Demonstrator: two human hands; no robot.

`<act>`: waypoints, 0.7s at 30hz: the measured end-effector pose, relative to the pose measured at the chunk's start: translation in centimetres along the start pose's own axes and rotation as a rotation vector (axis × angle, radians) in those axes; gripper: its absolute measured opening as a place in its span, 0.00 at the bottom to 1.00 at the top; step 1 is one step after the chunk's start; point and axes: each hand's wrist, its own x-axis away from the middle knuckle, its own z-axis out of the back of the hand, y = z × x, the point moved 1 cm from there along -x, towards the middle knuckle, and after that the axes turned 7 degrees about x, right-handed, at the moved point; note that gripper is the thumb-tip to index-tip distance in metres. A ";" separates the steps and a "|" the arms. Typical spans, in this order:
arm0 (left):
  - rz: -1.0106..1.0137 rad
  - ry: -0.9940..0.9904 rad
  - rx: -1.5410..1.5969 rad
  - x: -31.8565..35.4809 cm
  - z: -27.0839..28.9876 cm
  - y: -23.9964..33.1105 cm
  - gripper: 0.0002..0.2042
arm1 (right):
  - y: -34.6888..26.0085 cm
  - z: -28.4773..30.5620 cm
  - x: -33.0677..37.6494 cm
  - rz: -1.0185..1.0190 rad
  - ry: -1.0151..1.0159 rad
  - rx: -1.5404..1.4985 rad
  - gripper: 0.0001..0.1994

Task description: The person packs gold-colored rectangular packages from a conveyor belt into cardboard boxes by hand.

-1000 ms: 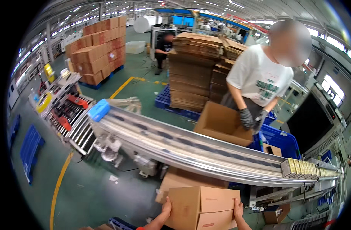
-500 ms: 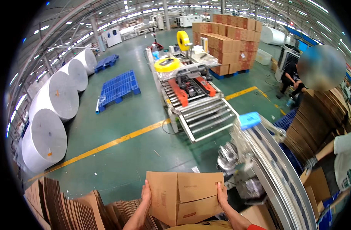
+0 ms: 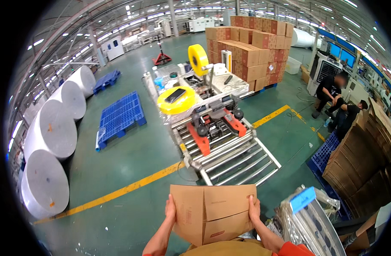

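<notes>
Both forearms raised from below, left hand (image 3: 170, 210) and right hand (image 3: 254, 209) apart, fingers curled, gripping.

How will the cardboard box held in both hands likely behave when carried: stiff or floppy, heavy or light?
The cardboard box is probably light: the left hand and right hand grip only its edges. Its panels look flat, so fairly stiff, though the loose flaps may flex.
</notes>
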 end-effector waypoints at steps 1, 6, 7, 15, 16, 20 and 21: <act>-0.015 -0.050 -0.065 -2.8 -2.7 1.9 0.38 | -0.4 0.1 -2.0 -0.041 0.060 -0.016 0.40; -0.099 -0.418 -0.381 -20.1 -19.6 6.5 0.39 | -0.7 -0.8 -9.8 -0.326 0.359 -0.101 0.42; -0.102 -0.528 -0.394 -23.6 -23.6 6.4 0.40 | -0.5 -1.5 -10.9 -0.392 0.401 -0.125 0.43; 0.452 -1.556 -0.571 -25.6 -44.3 18.4 0.42 | -2.6 -4.8 -12.3 -0.880 0.740 0.103 0.50; 0.451 -1.608 -0.504 -26.1 -44.3 18.9 0.43 | -5.5 -5.8 -13.8 -0.888 0.732 0.201 0.47; -0.802 -1.382 -1.002 -20.3 -43.0 20.9 0.38 | -10.9 -7.6 -16.9 -0.967 0.741 0.383 0.42; -1.180 -1.280 -1.029 -19.0 -42.4 21.0 0.38 | -11.0 -7.8 -17.5 -0.994 0.744 0.395 0.42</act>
